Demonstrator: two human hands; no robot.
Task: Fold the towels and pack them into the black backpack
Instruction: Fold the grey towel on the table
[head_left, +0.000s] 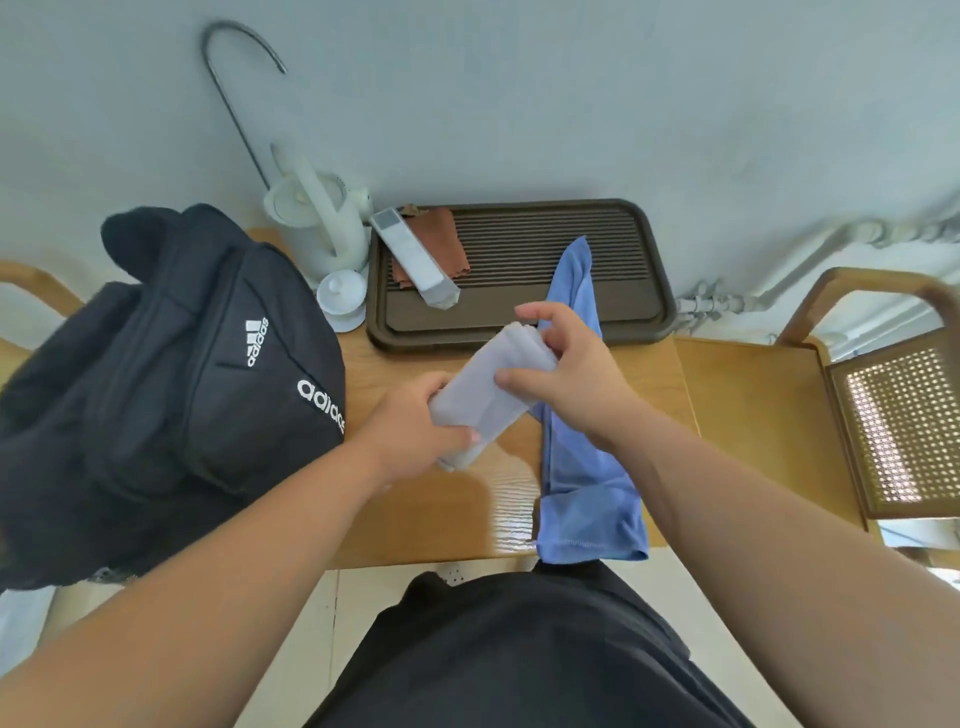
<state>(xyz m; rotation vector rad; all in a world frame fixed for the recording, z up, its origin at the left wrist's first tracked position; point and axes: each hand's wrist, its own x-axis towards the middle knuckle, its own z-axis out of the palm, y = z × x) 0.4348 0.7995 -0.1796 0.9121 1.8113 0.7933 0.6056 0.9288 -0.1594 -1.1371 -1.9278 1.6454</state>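
Head view: at centre left the black backpack (171, 374) sits on the counter (441, 509), its opening hidden from us. In the middle, our left hand (410, 436) grips the lower end of the folded grey towel (483, 395) and our right hand (571, 374) pinches its upper end. Its long axis climbs toward upper right. We judge this fold nearly done; next it goes left into the bag. Right of centre, the blue towel (587, 493) runs bottom to top.

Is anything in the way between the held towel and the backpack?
Nothing visible: the left hand and right hand grip the grey towel; only bare table separates it from the backpack. Its opening is hidden.
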